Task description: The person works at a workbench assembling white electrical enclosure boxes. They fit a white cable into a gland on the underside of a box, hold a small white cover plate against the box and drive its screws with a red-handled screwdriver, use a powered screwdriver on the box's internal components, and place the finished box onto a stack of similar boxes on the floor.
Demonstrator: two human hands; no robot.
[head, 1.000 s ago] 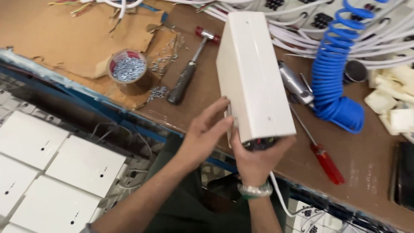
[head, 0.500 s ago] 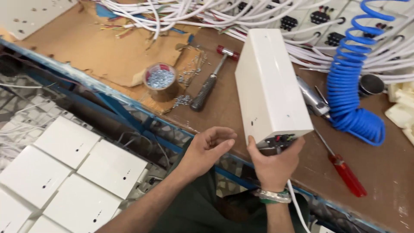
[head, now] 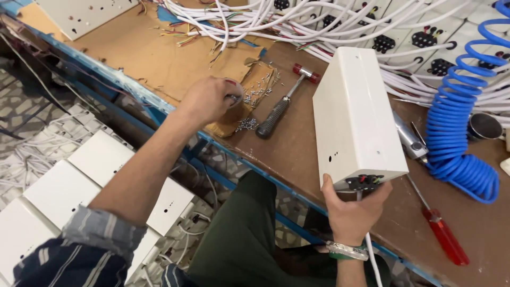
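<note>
My right hand [head: 353, 210] grips the near end of a long white metal box [head: 353, 125] that stands on its edge on the brown workbench [head: 297, 154]; a white cable hangs from that end. My left hand [head: 210, 98] reaches over the small round tin of screws, covering it, with fingertips bent down into it. Whether it holds a screw is hidden. Loose screws [head: 247, 123] lie beside the tin on a cardboard sheet [head: 143, 58].
A black-handled hammer [head: 279, 109] lies between tin and box. A red-handled screwdriver [head: 443, 236], a metal air tool [head: 409, 141] and a blue coiled hose [head: 462, 122] sit right of the box. White cables and socket panels [head: 425, 37] fill the back. White boxes [head: 69, 186] lie stacked on the floor.
My left hand has left the end of the white box and moved left and away, onto the tin of screws. My right hand keeps its hold on the box.
</note>
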